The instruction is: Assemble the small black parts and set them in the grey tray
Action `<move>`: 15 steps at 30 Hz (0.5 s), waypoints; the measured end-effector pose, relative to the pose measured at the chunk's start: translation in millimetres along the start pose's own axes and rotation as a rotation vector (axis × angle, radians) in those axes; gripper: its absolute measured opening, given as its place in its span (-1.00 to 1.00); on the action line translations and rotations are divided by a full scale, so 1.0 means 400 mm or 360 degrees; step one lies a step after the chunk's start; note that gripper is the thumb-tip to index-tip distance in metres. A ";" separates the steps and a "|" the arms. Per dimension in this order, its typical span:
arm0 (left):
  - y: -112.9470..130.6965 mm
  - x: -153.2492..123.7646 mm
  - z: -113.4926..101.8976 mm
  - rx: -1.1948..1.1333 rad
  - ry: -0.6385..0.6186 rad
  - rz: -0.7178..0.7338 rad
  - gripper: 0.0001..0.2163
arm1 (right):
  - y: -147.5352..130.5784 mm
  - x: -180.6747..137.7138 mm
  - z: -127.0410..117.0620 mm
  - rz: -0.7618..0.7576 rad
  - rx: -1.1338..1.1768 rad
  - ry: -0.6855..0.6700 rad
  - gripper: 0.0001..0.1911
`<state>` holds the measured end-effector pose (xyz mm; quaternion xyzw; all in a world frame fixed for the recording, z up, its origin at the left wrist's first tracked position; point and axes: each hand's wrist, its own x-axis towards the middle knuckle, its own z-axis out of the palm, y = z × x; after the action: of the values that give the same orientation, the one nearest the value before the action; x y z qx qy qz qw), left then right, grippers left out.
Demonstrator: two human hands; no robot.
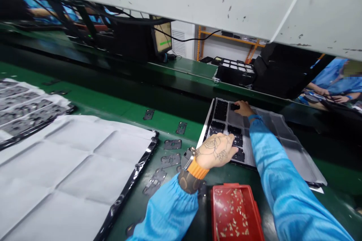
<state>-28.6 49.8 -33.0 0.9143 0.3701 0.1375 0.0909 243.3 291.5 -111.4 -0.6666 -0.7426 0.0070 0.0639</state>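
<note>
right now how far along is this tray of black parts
Done: the grey right pockets of the tray look empty, and loose parts lie on the belt. In hand: the right hand touches a far-row part, the left hand the near row. Left: black parts in the left columns.

red rectangular plastic bin (234,211), 5 o'clock: one. loose flat dark metal plates (172,144), centre: at least five. black compartmented plastic trays (220,113), near belt, 3, 8, 9 o'clock: three.

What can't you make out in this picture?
Head view:
- Left hand: fingertips curl out of sight over the parts tray; grip unclear.
- Right hand: the dark piece under it is too small to name.
- Red bin: cut off by the bottom edge; contents too small.
- Co-worker: blurred, cut by the right edge.
</note>
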 end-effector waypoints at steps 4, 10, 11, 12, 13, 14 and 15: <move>-0.113 0.005 -0.055 -0.0149 -0.0156 -0.0687 -0.71 | -0.016 -0.066 -0.079 -0.0071 0.0121 0.0186 -0.60; -0.309 -0.024 -0.038 -0.0105 -0.0247 -0.1587 -0.64 | -0.008 -0.336 -0.283 -0.0376 0.0423 0.0554 -0.65; -0.318 -0.022 -0.030 -0.0142 -0.0264 -0.1610 -0.63 | -0.011 -0.398 -0.311 -0.0402 0.0451 0.0602 -0.65; -0.320 -0.019 -0.024 -0.0185 -0.0272 -0.1607 -0.63 | -0.017 -0.460 -0.333 -0.0417 0.0479 0.0638 -0.64; -0.315 -0.013 -0.021 -0.0233 -0.0269 -0.1584 -0.64 | -0.027 -0.519 -0.347 -0.0403 0.0579 0.0702 -0.67; -0.304 -0.007 -0.020 -0.0283 -0.0255 -0.1545 -0.64 | -0.041 -0.570 -0.354 -0.0400 0.0673 0.0750 -0.70; -0.287 0.000 -0.022 -0.0333 -0.0229 -0.1492 -0.65 | -0.057 -0.614 -0.355 -0.0399 0.0762 0.0775 -0.74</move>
<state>-106.0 131.9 -55.3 0.6423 0.7190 0.0547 0.2599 260.8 34.8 10.6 -0.5186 -0.7589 0.0139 0.3936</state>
